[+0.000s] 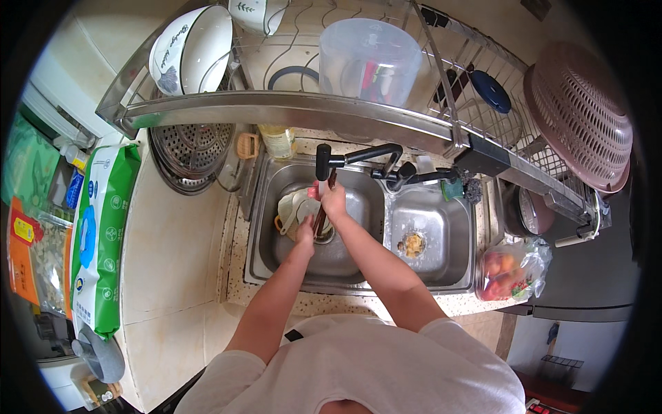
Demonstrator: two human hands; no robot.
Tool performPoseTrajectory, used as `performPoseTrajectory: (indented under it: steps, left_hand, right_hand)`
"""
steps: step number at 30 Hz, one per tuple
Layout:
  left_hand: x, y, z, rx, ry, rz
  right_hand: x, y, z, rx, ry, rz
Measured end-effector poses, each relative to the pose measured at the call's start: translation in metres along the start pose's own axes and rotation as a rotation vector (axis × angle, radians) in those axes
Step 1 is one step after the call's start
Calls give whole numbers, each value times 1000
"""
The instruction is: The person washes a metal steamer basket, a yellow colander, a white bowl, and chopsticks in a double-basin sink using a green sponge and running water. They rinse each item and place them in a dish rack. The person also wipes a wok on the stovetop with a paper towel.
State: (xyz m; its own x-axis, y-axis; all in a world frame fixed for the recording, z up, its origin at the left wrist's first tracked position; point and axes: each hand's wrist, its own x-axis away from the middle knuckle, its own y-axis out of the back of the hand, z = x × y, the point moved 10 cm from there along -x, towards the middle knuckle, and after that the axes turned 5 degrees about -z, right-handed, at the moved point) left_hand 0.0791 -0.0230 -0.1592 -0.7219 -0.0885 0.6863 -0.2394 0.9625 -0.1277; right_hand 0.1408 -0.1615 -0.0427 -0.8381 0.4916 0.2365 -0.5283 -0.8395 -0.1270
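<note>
Over the left basin (357, 264) of a steel double sink, my right hand (333, 201) grips a bundle of dark brown chopsticks (320, 217). Their upper ends stick out above my fist, just under the black faucet's spout (323, 163). Lower down, my left hand (306, 232) closes around the same bundle; its fingers are partly hidden. A pale stream, apparently water, falls from the spout onto my right hand. Light-coloured dishes (290, 204) lie in the basin behind and left of my hands, one with a yellow-orange edge. My hands cover part of them.
A steel dish rack (289, 106) spans the back, holding a white bowl (207, 52) and a clear plastic tub (370, 62). Food scraps (414, 244) sit in the right basin's drain. Bagged fruit (499, 274) lies right of the sink; steamer trays (191, 150) stand left.
</note>
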Motion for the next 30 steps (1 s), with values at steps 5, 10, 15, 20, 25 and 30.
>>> performPoseTrajectory:
  steps: [5,10,15,20,25,30]
  left_hand:
    - [8,35,63,176,439,-8]
    - [8,21,75,249,558,170]
    - [-16,28,92,308,606,221]
    - [-33,45,77,408,432,86]
    - [-18,40,60,561,413,107]
    - [-17,39,55,564,409,105]
  right_hand:
    - [14,-13,-12,63,-155,152]
    - [26,-12,10,641,48,227]
    - [25,-8,35,818,67,286]
    - [30,-9,34,626,-45,387]
    - [20,-18,37,700,40,390]
    - [28,-43,40,798,162,509]
